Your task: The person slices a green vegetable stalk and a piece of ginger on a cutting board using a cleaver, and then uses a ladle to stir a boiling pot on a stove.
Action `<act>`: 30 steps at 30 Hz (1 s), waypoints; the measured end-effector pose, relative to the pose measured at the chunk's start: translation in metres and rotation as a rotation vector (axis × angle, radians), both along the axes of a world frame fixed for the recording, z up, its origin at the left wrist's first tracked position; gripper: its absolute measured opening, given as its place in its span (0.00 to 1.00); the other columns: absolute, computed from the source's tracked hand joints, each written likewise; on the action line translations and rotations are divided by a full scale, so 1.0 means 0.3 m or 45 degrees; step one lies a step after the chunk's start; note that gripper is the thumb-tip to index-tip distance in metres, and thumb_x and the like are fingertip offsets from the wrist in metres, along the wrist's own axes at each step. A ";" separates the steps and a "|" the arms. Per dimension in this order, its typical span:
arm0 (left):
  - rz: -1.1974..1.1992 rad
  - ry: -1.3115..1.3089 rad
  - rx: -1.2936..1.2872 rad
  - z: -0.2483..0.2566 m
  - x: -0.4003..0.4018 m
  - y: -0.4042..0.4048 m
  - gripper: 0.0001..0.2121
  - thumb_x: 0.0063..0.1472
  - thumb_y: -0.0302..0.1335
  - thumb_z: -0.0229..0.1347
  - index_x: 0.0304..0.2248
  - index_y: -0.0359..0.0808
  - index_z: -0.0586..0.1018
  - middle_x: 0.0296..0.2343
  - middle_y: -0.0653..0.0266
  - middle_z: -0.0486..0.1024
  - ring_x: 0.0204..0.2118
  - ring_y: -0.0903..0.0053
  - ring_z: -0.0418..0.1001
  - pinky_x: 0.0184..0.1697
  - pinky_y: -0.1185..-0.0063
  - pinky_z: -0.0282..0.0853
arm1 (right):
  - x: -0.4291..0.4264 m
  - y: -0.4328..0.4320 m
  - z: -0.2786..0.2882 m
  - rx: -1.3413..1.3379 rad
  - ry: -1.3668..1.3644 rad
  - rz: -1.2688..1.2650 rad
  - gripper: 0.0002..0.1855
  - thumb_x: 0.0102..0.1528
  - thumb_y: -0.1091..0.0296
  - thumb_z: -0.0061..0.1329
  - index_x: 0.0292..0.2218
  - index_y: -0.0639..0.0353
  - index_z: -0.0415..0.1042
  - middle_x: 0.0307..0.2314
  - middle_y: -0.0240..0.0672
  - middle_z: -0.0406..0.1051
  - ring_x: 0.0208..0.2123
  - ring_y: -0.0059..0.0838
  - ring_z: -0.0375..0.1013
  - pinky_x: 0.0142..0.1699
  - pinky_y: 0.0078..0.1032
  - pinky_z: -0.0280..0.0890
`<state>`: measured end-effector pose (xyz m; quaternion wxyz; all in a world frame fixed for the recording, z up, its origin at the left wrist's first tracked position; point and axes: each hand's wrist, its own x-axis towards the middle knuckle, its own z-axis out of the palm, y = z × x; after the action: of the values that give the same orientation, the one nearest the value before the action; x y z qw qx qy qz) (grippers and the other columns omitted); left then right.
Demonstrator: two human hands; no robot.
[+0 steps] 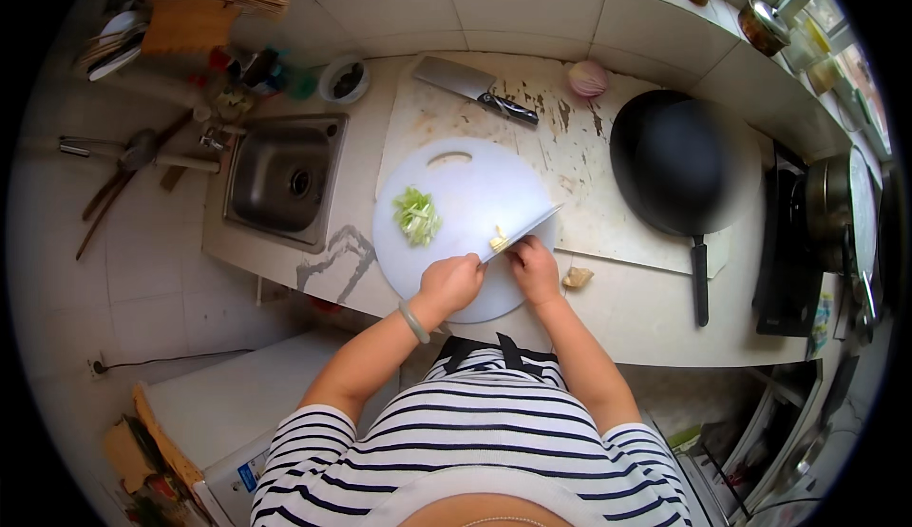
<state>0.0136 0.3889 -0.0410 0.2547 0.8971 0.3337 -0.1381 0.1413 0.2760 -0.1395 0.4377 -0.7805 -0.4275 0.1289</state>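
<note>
A knife (527, 230) stands on edge, tilted, over a round white plastic cutting board (470, 185). My left hand (450, 283) is closed around its handle end. My right hand (536, 267) is on the board, fingers curled close against the near side of the blade; whatever lies under those fingers is hidden. Just beyond the blade lie small pale yellow pieces (499, 241), which look like cut ginger. A heap of chopped light green vegetable (417, 217) rests on the board's left half. A knob of ginger (577, 277) sits on the counter right of the board.
Behind the board lie a cleaver (456, 81) and an onion (588, 79). At right, a black frying pan (684, 163) points its handle towards me, beside a gas stove (787, 263) bearing a pot (830, 206). A steel sink (285, 178) is at left, near a small tub (344, 79).
</note>
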 end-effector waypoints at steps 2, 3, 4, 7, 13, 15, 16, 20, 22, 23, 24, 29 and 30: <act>-0.006 0.135 -0.023 0.043 0.003 -0.010 0.15 0.63 0.39 0.46 0.29 0.36 0.78 0.24 0.49 0.77 0.27 0.52 0.75 0.32 0.60 0.70 | 0.001 -0.002 -0.002 0.009 -0.009 0.024 0.02 0.47 0.72 0.54 0.27 0.56 0.75 0.31 0.36 0.73 0.32 0.42 0.72 0.36 0.35 0.68; 0.000 0.135 -0.026 0.022 -0.005 -0.015 0.15 0.63 0.39 0.46 0.29 0.36 0.78 0.24 0.49 0.77 0.27 0.52 0.75 0.32 0.60 0.70 | -0.003 0.000 -0.006 0.012 -0.014 0.010 0.02 0.47 0.72 0.54 0.27 0.56 0.75 0.31 0.36 0.73 0.31 0.42 0.72 0.36 0.36 0.68; 0.026 0.081 -0.024 -0.016 -0.016 -0.021 0.15 0.63 0.39 0.46 0.29 0.36 0.78 0.23 0.49 0.77 0.27 0.52 0.75 0.32 0.60 0.70 | -0.007 0.001 -0.009 0.016 -0.018 -0.005 0.02 0.46 0.72 0.54 0.27 0.56 0.75 0.31 0.36 0.73 0.31 0.43 0.72 0.36 0.36 0.68; 0.032 0.028 -0.005 -0.020 -0.012 -0.022 0.16 0.63 0.39 0.46 0.29 0.35 0.78 0.23 0.49 0.77 0.26 0.52 0.75 0.31 0.61 0.70 | -0.016 -0.004 -0.017 -0.050 -0.031 -0.011 0.02 0.46 0.73 0.54 0.27 0.56 0.75 0.32 0.36 0.73 0.30 0.43 0.72 0.35 0.37 0.68; 0.078 0.053 -0.030 -0.027 -0.012 -0.046 0.16 0.63 0.39 0.47 0.29 0.35 0.78 0.23 0.50 0.77 0.27 0.52 0.75 0.32 0.61 0.70 | -0.016 -0.007 -0.026 -0.026 -0.066 -0.025 0.03 0.46 0.73 0.54 0.27 0.56 0.75 0.31 0.36 0.73 0.30 0.44 0.72 0.36 0.37 0.68; 0.110 0.034 -0.037 -0.021 -0.014 -0.038 0.16 0.63 0.39 0.47 0.28 0.36 0.78 0.23 0.50 0.77 0.28 0.53 0.75 0.33 0.61 0.70 | -0.017 -0.003 -0.004 -0.021 -0.067 -0.022 0.02 0.47 0.74 0.53 0.27 0.56 0.75 0.31 0.36 0.73 0.30 0.43 0.72 0.36 0.35 0.68; 0.081 0.029 -0.049 -0.015 -0.013 -0.030 0.16 0.62 0.39 0.47 0.28 0.35 0.79 0.23 0.50 0.77 0.28 0.53 0.75 0.33 0.61 0.69 | -0.018 -0.004 0.008 -0.015 -0.066 -0.025 0.02 0.48 0.74 0.53 0.28 0.57 0.75 0.31 0.37 0.73 0.30 0.42 0.72 0.36 0.34 0.68; 0.132 -0.106 -0.173 0.052 -0.009 0.026 0.16 0.61 0.39 0.50 0.27 0.34 0.79 0.23 0.50 0.76 0.27 0.52 0.74 0.31 0.63 0.68 | -0.003 -0.021 0.049 -0.078 0.276 -0.194 0.04 0.50 0.76 0.51 0.31 0.60 0.75 0.31 0.39 0.73 0.29 0.39 0.72 0.36 0.31 0.68; 0.222 -0.186 -0.242 0.079 -0.024 0.055 0.16 0.61 0.39 0.50 0.27 0.32 0.78 0.24 0.48 0.76 0.28 0.52 0.74 0.31 0.63 0.68 | 0.026 -0.002 0.053 0.056 0.341 -0.219 0.08 0.52 0.77 0.49 0.36 0.62 0.75 0.32 0.41 0.72 0.30 0.36 0.72 0.37 0.28 0.68; 0.304 -0.273 -0.294 0.089 -0.032 0.069 0.17 0.61 0.39 0.51 0.27 0.30 0.78 0.25 0.46 0.76 0.29 0.51 0.74 0.32 0.64 0.68 | 0.052 0.016 0.054 0.009 0.330 -0.107 0.15 0.49 0.78 0.50 0.41 0.62 0.74 0.36 0.42 0.72 0.34 0.38 0.73 0.40 0.29 0.68; 0.304 -0.275 -0.296 0.082 -0.044 0.074 0.17 0.61 0.39 0.51 0.27 0.30 0.78 0.25 0.46 0.76 0.29 0.51 0.74 0.32 0.64 0.68 | 0.068 0.036 0.056 0.008 0.327 -0.106 0.15 0.49 0.78 0.50 0.41 0.62 0.74 0.36 0.42 0.72 0.34 0.38 0.73 0.40 0.29 0.68; 0.604 -0.412 -0.530 -0.025 -0.122 0.093 0.19 0.61 0.39 0.51 0.26 0.28 0.76 0.22 0.46 0.74 0.26 0.54 0.72 0.29 0.68 0.65 | 0.114 0.105 0.089 -0.091 0.020 0.590 0.23 0.41 0.78 0.52 0.42 0.60 0.73 0.42 0.40 0.71 0.41 0.45 0.71 0.46 0.33 0.67; 0.639 -0.442 -0.556 -0.038 -0.133 0.091 0.19 0.61 0.39 0.51 0.26 0.28 0.76 0.21 0.47 0.74 0.25 0.54 0.72 0.29 0.68 0.65 | 0.117 0.107 0.089 -0.088 -0.065 0.681 0.22 0.41 0.78 0.53 0.42 0.59 0.74 0.41 0.40 0.71 0.41 0.44 0.71 0.46 0.33 0.67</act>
<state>-0.0264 0.4161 -0.0524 0.5187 0.7220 0.4576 0.0149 0.1763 0.3082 -0.1129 0.3502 -0.6573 -0.6247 0.2347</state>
